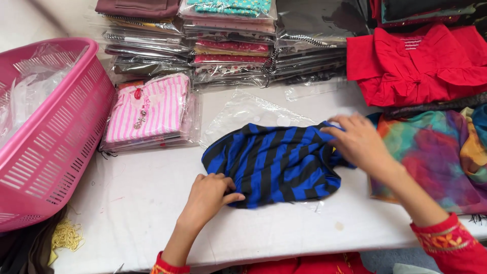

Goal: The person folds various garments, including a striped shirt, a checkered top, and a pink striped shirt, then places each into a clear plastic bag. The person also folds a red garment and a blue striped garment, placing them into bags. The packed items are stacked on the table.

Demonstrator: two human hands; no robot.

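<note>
Striped garment (276,165): L hand (207,195) fingers pinch its near edge, R hand (359,142) fingers spread flat on it.

The striped garment (276,165) lies on the table (137,203), basket (50,132) left (packed stacks (231,43) behind).

A blue and black striped shirt (276,165) is laid flat and a bit crumpled on a clear plastic bag (248,114), near the table's (132,203) front edge.

Striped garment (276,165) matt cloth; basket (61,137) glossy plastic.
</note>
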